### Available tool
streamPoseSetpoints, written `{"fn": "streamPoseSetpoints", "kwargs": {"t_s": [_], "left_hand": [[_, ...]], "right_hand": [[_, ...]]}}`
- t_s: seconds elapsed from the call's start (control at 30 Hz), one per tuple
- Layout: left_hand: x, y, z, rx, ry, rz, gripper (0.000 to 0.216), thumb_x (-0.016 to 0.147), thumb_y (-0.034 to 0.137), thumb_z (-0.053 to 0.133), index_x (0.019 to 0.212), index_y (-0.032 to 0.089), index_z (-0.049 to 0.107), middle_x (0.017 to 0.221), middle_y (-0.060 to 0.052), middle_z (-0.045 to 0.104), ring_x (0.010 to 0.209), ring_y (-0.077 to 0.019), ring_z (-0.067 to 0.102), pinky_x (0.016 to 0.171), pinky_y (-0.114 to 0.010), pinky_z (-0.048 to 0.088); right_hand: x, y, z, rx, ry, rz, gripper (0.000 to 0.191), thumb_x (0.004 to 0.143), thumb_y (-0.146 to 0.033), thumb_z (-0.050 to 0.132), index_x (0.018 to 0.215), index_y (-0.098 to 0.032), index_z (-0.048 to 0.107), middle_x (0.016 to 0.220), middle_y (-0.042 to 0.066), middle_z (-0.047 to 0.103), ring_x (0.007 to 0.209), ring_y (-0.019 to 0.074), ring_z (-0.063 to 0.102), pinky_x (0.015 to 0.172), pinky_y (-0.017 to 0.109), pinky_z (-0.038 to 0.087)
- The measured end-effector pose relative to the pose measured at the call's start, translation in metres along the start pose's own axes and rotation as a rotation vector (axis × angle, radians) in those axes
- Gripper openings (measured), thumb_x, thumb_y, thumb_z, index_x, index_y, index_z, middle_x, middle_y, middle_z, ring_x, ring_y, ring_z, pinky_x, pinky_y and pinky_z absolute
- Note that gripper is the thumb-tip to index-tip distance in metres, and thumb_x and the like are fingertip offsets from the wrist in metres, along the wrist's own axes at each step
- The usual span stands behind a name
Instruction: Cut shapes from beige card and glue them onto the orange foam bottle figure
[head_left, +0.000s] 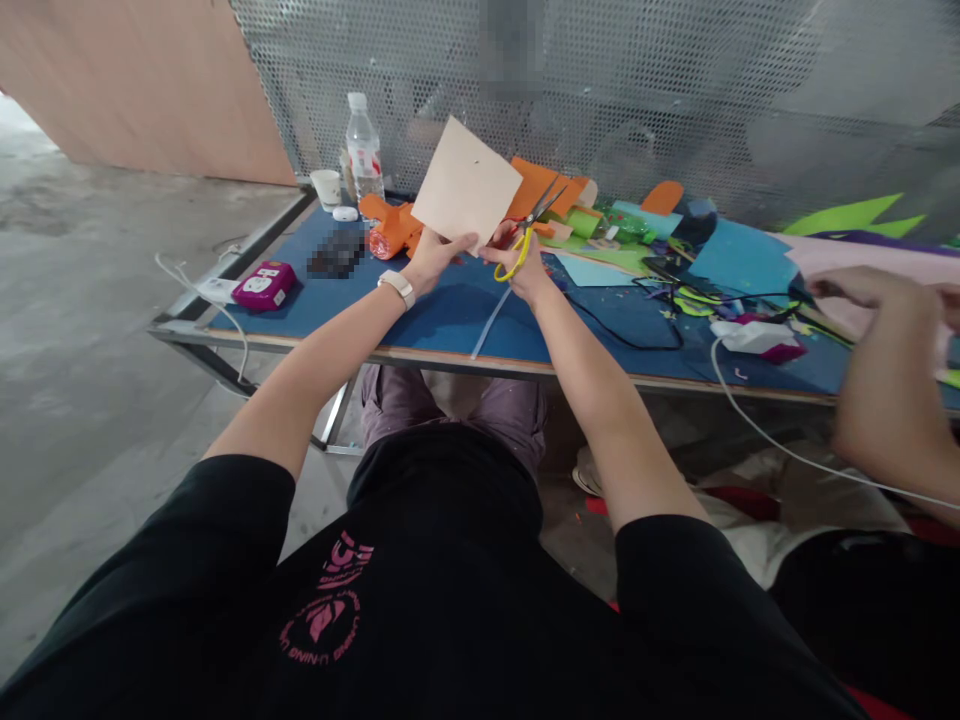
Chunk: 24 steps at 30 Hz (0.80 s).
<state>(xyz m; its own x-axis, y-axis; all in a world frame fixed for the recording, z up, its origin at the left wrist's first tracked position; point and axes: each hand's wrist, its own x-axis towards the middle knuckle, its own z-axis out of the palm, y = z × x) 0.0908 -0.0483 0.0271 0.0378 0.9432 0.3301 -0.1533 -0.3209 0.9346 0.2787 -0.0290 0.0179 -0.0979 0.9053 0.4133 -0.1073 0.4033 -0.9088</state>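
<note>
A square sheet of pale beige paper is held up above the blue table. My left hand pinches its lower edge, thumb on the near face. Yellow-handled scissors hang on my right hand, their blades apart and pointing up and away to the right of the sheet. The fingertips of that hand also reach the sheet's lower corner. Behind the paper lie an orange paper-wrapped bottle shape and orange paper.
A water bottle, a paper cup and a purple box stand on the left of the table. Coloured paper, scraps and a black cable lie to the right, where a co-worker's hand reaches in. Perforated metal rises behind.
</note>
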Motion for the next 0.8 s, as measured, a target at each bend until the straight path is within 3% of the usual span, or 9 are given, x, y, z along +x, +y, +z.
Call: {"fn": "streamPoseSetpoints", "kwargs": {"t_s": [0.2, 0.37, 0.47, 0.63, 0.8], "left_hand": [[0.001, 0.0, -0.001, -0.058, -0.045, -0.048, 0.042, 0.106, 0.03, 0.119, 0.107, 0.02, 0.078, 0.098, -0.009, 0.086, 0.092, -0.0262, 0.088, 0.083, -0.032, 0.074], [-0.003, 0.007, 0.0, -0.067, -0.077, -0.062, 0.046, 0.106, 0.026, 0.12, 0.105, 0.021, 0.075, 0.094, -0.007, 0.08, 0.089, -0.0256, 0.087, 0.088, -0.037, 0.075], [-0.006, 0.012, 0.0, -0.059, -0.085, -0.071, 0.048, 0.104, 0.022, 0.121, 0.103, 0.021, 0.073, 0.092, -0.006, 0.078, 0.091, -0.0272, 0.087, 0.091, -0.039, 0.075], [-0.006, 0.01, -0.001, -0.1, -0.101, -0.104, 0.04, 0.108, 0.022, 0.116, 0.104, 0.021, 0.077, 0.088, -0.003, 0.08, 0.078, -0.0213, 0.081, 0.076, -0.03, 0.068], [-0.003, 0.003, -0.003, -0.174, -0.09, -0.128, 0.024, 0.112, 0.009, 0.103, 0.1, 0.018, 0.083, 0.095, -0.004, 0.086, 0.07, -0.0148, 0.074, 0.067, -0.024, 0.058]], "right_hand": [[-0.009, -0.016, 0.006, -0.053, 0.004, 0.01, 0.09, 0.074, -0.06, 0.129, 0.096, -0.032, 0.046, 0.078, -0.005, 0.062, 0.104, 0.0323, 0.086, 0.091, 0.05, 0.076], [-0.012, -0.024, 0.007, -0.047, 0.008, 0.034, 0.092, 0.059, -0.061, 0.13, 0.092, -0.034, 0.048, 0.078, -0.003, 0.065, 0.093, 0.035, 0.083, 0.079, 0.053, 0.076], [-0.012, -0.025, 0.006, -0.055, 0.031, 0.037, 0.088, 0.059, -0.059, 0.129, 0.091, -0.034, 0.05, 0.08, -0.001, 0.069, 0.089, 0.0331, 0.082, 0.077, 0.051, 0.075], [-0.004, -0.013, -0.001, -0.059, 0.026, 0.036, 0.082, 0.062, -0.063, 0.128, 0.09, -0.033, 0.056, 0.079, -0.002, 0.072, 0.08, 0.0271, 0.076, 0.073, 0.046, 0.071], [0.005, -0.003, -0.007, -0.027, 0.04, 0.086, 0.077, 0.065, -0.049, 0.13, 0.09, -0.03, 0.059, 0.082, -0.001, 0.072, 0.077, 0.0213, 0.073, 0.07, 0.038, 0.065]]}}
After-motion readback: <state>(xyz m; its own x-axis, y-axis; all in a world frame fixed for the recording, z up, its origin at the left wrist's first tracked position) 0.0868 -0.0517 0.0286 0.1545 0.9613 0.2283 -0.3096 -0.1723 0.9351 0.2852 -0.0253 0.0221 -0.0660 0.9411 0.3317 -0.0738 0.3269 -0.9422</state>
